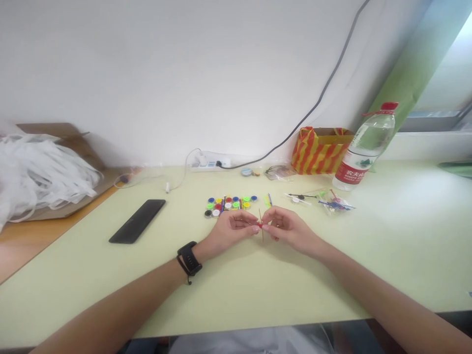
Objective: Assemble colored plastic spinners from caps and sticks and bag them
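White straps [47, 172], cut off at the left edge, lie heaped on creased cardboard [84, 147]. Right of a flat black smartphone [137, 221], the left hand [236, 228] partly hides round, bright discs [227, 205]. It and the right hand [286, 228] pinch a small red piece [260, 225], shape unclear, crossed by a thin stick [263, 236], over the table [236, 295]. Further right, a crinkled clear bag [334, 203] blurs its coloured contents.

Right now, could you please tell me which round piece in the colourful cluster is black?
It is the leftmost piece in the near row, beside a white piece; other pieces showing there are white, red, yellow, green or blue.
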A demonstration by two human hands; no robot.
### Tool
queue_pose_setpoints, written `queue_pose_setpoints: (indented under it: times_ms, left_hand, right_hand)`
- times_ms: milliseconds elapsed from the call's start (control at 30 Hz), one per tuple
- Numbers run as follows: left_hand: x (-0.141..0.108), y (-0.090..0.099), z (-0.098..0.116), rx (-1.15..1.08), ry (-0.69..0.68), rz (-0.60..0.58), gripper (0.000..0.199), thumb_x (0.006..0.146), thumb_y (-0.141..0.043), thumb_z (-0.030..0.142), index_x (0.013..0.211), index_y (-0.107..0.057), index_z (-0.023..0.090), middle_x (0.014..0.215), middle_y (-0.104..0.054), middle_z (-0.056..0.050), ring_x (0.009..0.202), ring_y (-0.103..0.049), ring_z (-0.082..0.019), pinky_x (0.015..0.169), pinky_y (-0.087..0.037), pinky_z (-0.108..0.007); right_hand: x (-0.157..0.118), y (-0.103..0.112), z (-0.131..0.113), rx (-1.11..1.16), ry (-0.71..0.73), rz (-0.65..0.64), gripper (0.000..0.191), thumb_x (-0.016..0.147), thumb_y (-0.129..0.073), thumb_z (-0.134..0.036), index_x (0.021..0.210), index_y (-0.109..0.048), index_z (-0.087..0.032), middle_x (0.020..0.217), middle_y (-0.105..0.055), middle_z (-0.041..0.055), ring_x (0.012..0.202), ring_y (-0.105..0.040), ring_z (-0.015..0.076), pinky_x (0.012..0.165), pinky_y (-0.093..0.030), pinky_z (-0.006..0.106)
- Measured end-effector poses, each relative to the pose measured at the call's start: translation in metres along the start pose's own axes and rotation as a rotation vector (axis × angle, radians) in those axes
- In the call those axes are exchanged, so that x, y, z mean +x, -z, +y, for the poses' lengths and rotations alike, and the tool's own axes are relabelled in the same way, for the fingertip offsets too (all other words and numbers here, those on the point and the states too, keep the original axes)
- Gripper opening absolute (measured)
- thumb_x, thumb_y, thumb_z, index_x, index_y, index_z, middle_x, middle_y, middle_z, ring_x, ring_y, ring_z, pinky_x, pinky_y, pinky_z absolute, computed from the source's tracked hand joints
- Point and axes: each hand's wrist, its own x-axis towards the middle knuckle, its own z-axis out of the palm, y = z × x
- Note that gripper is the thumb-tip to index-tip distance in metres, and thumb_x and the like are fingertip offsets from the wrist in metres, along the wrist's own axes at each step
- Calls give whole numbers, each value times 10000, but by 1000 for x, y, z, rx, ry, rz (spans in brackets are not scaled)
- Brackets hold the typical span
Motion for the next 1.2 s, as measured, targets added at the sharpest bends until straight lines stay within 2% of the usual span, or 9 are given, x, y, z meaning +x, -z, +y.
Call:
queue_pose_setpoints:
  times_ms: [333,467,633,667,733,800,833,900,1200]
  left_hand:
    - [1,1,-1,-81,67,28,336,793,-868,350,1019,-750,129,949,-781,-91,890,-756,-210,841,-621,-325]
    - [3,3,0,-95,111,23,330,814,-847,387,1004,-771,128,902,-778,-87,827,-750,-196,801,-620,-315]
    - [4,5,1,-100,152,36,339,793,-862,398,988,-787,131,891,-783,-88,787,-740,-178,789,-611,-295]
    - [5,5,1,-102,153,32,339,792,-863,395,988,-787,129,895,-783,-89,794,-741,-178,791,-610,-293]
    - [5,5,2,-110,153,26,339,791,-865,389,989,-784,126,897,-782,-89,806,-745,-181,793,-608,-288]
    - [5,5,3,-112,149,22,336,793,-864,386,987,-780,126,913,-784,-92,809,-749,-183,792,-607,-288]
    - [4,4,3,-108,146,19,333,797,-861,387,986,-778,126,927,-785,-96,809,-750,-183,792,-607,-288]
    - [4,3,4,-94,135,8,326,811,-849,390,984,-776,124,958,-787,-106,814,-750,-184,795,-608,-291]
    - [4,3,3,-138,119,23,337,794,-866,371,994,-757,122,924,-774,-87,845,-759,-205,833,-613,-328]
  right_hand:
    - [-5,0,3,-240,134,143,141,996,-588,-340,1084,-597,-231,843,-595,-2,682,-534,134,629,-470,277]
    - [-9,-2,6,-404,228,102,375,1010,-537,-293,1384,-501,-290,888,-596,-5,642,-506,126,578,-446,262]
    - [-12,-5,8,-443,198,57,720,1001,-542,-316,1619,-173,-334,1015,-613,13,636,-527,124,571,-461,258]
    - [-12,-5,8,-422,196,66,712,1001,-548,-337,1613,-184,-318,1047,-613,22,648,-537,123,596,-475,264]
    - [-11,-3,6,-385,177,78,487,1009,-543,-397,1466,-450,-256,1017,-620,31,653,-539,125,622,-473,275]
    - [-10,0,5,-332,111,35,367,1044,-463,-474,957,-672,-185,770,-584,10,581,-482,123,592,-426,284]
    - [-10,2,4,-294,70,0,517,1059,-408,-510,709,-603,-183,639,-510,-6,537,-435,119,571,-394,290]
    - [-8,4,2,-221,16,-45,666,1071,-325,-562,515,-404,-204,510,-360,-30,490,-346,113,544,-335,302]
    - [-5,-2,-6,-141,58,41,314,951,-663,-500,892,-553,-212,784,-550,-21,672,-497,134,635,-421,280]
